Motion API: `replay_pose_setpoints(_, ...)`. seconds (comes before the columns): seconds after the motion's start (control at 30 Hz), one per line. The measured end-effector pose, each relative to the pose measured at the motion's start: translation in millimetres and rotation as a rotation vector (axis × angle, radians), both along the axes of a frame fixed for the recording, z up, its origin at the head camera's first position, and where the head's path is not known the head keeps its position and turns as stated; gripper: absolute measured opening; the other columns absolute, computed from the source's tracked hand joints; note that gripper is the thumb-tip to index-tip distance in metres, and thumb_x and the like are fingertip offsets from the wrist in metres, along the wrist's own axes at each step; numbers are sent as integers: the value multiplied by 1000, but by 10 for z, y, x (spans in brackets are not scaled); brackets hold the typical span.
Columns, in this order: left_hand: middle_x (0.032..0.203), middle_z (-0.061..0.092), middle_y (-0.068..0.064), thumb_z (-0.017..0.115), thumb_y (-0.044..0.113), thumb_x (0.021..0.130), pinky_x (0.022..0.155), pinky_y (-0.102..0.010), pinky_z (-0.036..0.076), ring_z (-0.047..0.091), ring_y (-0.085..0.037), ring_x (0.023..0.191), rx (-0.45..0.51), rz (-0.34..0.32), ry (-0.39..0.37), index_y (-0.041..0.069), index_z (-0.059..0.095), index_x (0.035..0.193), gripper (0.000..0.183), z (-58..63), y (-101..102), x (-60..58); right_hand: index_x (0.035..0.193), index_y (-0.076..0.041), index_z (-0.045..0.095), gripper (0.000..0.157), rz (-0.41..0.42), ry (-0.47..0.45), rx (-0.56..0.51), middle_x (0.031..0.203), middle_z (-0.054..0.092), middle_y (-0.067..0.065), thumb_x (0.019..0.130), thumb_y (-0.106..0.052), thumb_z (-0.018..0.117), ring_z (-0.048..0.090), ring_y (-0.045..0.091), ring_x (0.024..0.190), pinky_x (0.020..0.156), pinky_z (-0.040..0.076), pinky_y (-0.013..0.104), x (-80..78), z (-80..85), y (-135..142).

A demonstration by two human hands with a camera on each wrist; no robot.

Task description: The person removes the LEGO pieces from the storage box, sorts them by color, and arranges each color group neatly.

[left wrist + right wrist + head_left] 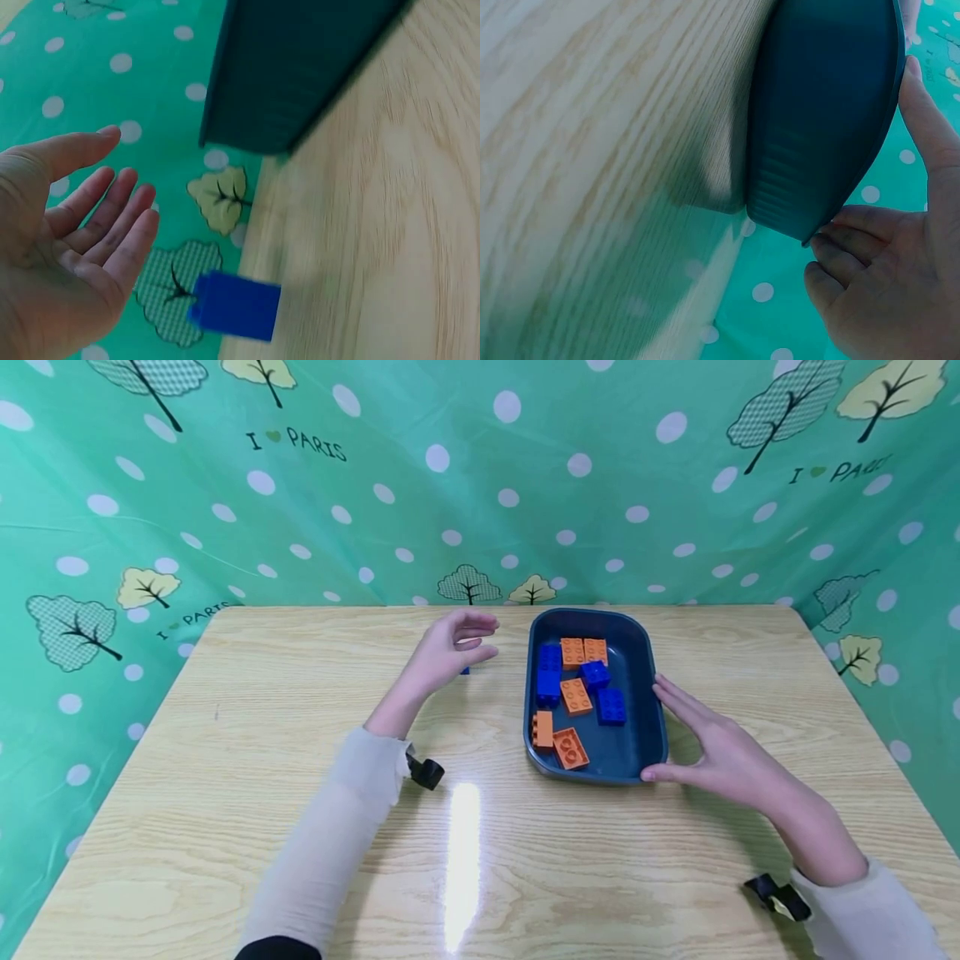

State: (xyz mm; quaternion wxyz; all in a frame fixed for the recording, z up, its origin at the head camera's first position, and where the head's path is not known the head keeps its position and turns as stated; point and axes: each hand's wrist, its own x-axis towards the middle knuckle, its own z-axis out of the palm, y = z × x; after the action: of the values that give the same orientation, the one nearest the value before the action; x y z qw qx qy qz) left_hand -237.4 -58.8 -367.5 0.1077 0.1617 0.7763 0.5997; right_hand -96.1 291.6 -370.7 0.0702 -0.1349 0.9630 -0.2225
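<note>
"So, status on the hands?"

"Left hand (447, 649) is open, fingers loosely bent, holding nothing. It's above the pale wood-grain table (225, 827), left of the dark blue, round-cornered plastic bin (635, 731)."

"Anything under it?"

"Yes, one blue plastic studded brick (236, 307). Head view gives only a sliver below the thumb; the hand hides the rest. Left wrist view shows a whole side of it, slightly blurred, with a gap between it and the fingers."

"Right hand (723, 752)?"

"Open too. Fingers nearly straight, touching the bin's right rim, thumb at the near right corner."

"Bin contents?"

"Head view only: five orange plastic studded bricks (576, 697) plus several blue plastic bricks (549, 672), loose. One orange lies hollow side up toward the near end; another is on its side by the left wall. Both wrist views catch just the bin's outside."

"What does right wrist add?"

"Faint ridges on the outer wall, and fingertips against the rim. Also shadow on the table beside the bin."

"Backdrop?"

"Green polka-dot cloth (506, 456) with printed trees. PARIS lettering reads clearly from the head view."
</note>
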Motion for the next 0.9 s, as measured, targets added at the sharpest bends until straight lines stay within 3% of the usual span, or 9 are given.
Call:
replay_pose_setpoints(0.23, 136, 59, -17, 69, 3, 92, 113, -33, 47, 57, -28, 130, 53, -90, -5, -1, 54, 133, 44, 25, 247, 20, 161, -15, 17, 112, 4, -1, 2, 167, 19, 13, 77, -52, 81, 37, 51, 140, 103, 39, 73, -12, 2, 5)
replay_pose_setpoints(0.43, 137, 58, -19, 67, 2, 93, 114, -37, 46, 56, -31, 130, 70, -217, 4, -1, 54, 132, 42, -5, 494, 44, 161, -15, 17, 112, 9, -2, 0, 168, 18, 12, 77, -51, 82, 37, 50, 141, 103, 38, 73, -35, 1, 0)
replay_pose_setpoints(0.7, 140, 56, -14, 67, 4, 93, 116, -39, 44, 54, -29, 133, 19, -328, 18, 4, 54, 133, 42, -66, 801, 52, 161, -16, 17, 112, 1, -24, -2, 168, 17, 12, 77, -51, 82, 35, 51, 142, 104, 37, 74, -31, -2, -3)
replay_pose_setpoints(0.9, 146, 49, -11, 68, 4, 93, 118, -43, 41, 47, -30, 139, -60, -424, 45, 2, 50, 138, 49, -69, 911, -3, 161, -17, 16, 111, -4, -32, -4, 168, 17, 12, 78, -51, 81, 34, 51, 142, 105, 36, 74, -19, 6, -3)
